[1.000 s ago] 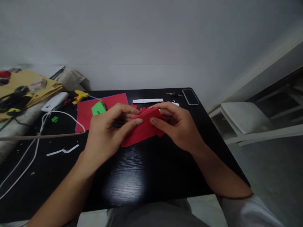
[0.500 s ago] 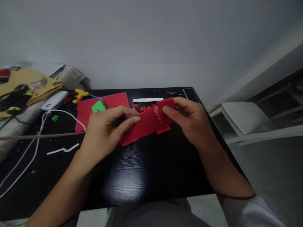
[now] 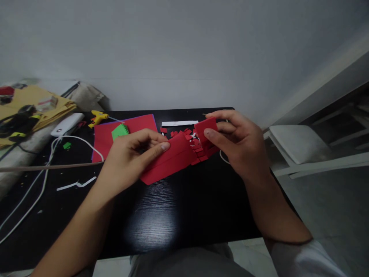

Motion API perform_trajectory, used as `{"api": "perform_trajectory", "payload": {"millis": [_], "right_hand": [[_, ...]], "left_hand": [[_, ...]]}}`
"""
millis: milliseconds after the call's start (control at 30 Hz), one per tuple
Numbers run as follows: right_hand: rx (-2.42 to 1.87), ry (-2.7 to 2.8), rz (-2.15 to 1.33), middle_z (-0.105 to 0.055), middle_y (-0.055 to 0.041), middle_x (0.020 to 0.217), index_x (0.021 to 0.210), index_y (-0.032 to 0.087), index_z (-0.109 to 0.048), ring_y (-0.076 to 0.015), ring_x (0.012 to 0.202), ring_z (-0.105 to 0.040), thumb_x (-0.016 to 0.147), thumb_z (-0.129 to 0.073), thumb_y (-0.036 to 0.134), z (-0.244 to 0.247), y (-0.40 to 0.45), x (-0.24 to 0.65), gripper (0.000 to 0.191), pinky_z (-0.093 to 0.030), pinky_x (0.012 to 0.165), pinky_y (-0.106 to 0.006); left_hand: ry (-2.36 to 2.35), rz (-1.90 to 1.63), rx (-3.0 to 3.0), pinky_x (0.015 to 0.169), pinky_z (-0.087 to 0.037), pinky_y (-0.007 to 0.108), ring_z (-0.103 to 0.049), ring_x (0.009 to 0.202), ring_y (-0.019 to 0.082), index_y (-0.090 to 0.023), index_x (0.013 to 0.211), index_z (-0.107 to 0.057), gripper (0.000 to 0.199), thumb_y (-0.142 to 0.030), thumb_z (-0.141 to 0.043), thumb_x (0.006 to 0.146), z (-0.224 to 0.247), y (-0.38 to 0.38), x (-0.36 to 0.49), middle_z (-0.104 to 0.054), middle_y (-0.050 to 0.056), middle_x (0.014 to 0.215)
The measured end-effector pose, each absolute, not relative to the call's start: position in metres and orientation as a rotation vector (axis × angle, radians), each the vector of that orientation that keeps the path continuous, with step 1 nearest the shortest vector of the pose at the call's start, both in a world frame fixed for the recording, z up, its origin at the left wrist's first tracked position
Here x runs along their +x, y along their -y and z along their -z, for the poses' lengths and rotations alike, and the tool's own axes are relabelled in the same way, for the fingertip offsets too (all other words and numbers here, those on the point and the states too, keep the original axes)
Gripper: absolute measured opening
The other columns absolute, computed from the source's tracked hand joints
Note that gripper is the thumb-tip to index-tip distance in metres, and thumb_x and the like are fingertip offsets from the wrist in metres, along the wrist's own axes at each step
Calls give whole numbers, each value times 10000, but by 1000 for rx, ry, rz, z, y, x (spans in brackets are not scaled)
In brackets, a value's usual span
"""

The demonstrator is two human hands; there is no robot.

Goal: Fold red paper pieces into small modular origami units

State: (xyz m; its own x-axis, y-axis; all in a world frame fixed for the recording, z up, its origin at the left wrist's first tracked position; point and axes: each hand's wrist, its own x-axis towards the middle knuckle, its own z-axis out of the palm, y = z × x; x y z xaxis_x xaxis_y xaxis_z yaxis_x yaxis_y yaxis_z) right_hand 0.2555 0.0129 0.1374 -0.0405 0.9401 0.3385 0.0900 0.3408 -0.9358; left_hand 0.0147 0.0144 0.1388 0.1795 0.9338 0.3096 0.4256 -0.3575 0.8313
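My left hand pinches a red paper piece between thumb and fingers, a crease line running along it. Held tilted above the black table, its right end is close to the red paper in my right hand. That right-hand paper looks folded or stacked, with the thumb pressed on its front. Small cut red paper scraps lie on the table behind and between the two papers. Whether the two held papers touch is hard to make out.
A red sheet lies at the left with green paper pieces on it. Behind are a yellow glue gun and a white power strip; a white cable loops across the left. A white paper strip lies at the back.
My right hand has moved slightly right with its red paper, widening the gap and showing more scraps. The left paper's lower end has dipped a little.
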Motion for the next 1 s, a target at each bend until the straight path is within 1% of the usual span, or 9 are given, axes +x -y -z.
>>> {"api": "perform_trajectory", "payload": {"millis": [200,333,400,533,600,700,800,900,1000], "right_hand": [[-993,1578,-825,-796,-14,968,1012,238,-782,-172,868,-756,864,-814,254,-130,-9,240,153,-638,763,-298],[-1038,1507,-704,-785,-2,895,933,236,-782,-167,819,-736,809,-866,237,-122,-8,231,150,-631,793,-313],[-1034,1489,-679,-776,-3,890,892,234,-765,-174,843,-734,800,-873,243,-120,-10,230,142,-627,810,-323],[-933,1460,-853,-771,-44,1100,875,224,-734,-202,1025,-742,818,-859,286,-117,-16,232,151,-624,914,-360],[-892,1414,-1000,-773,-60,1159,865,214,-717,-210,1063,-748,815,-862,317,-116,-19,232,185,-623,946,-374],[-897,1354,-1143,-805,-52,1021,866,207,-708,-200,962,-776,789,-884,370,-116,-20,231,252,-645,890,-359],[-941,1314,-1166,-798,-23,875,874,208,-702,-181,840,-778,758,-898,436,-115,-20,230,322,-658,806,-329],[-970,1293,-1145,-793,-17,866,880,209,-687,-173,827,-774,769,-884,467,-115,-20,228,343,-654,803,-316],[-949,1250,-1169,-787,0,849,896,216,-679,-154,790,-766,781,-881,450,-113,-20,229,329,-642,771,-285]], "left_hand": [[-1304,-1168,2001,612,-536,233,-681,689,142,-245,923,-782,78,-311,-761,890,-134,-13,19,-762,-10,792],[-1312,-1166,2073,616,-528,228,-681,695,138,-249,927,-783,60,-287,-745,901,-135,-10,20,-771,-16,816],[-1295,-1173,2095,636,-539,233,-689,707,141,-255,933,-786,61,-284,-739,905,-135,-10,20,-780,-18,835],[-1258,-1165,2127,676,-563,253,-708,739,152,-278,965,-796,95,-289,-707,933,-135,-11,19,-797,-18,883],[-1244,-1145,2133,689,-566,259,-719,765,158,-283,984,-795,114,-276,-687,946,-135,-11,19,-803,-16,914],[-1218,-1122,2125,678,-557,248,-719,760,150,-286,996,-790,129,-263,-668,959,-135,-11,20,-804,-21,914],[-1207,-1122,2105,652,-546,240,-712,730,142,-289,1000,-790,125,-274,-673,959,-135,-10,21,-801,-24,893],[-1207,-1131,2076,664,-558,249,-718,736,150,-287,996,-795,123,-265,-682,950,-135,-10,23,-802,-17,897],[-1209,-1144,2048,670,-574,251,-722,731,151,-286,986,-798,119,-251,-694,941,-135,-9,24,-804,-19,885]]}}
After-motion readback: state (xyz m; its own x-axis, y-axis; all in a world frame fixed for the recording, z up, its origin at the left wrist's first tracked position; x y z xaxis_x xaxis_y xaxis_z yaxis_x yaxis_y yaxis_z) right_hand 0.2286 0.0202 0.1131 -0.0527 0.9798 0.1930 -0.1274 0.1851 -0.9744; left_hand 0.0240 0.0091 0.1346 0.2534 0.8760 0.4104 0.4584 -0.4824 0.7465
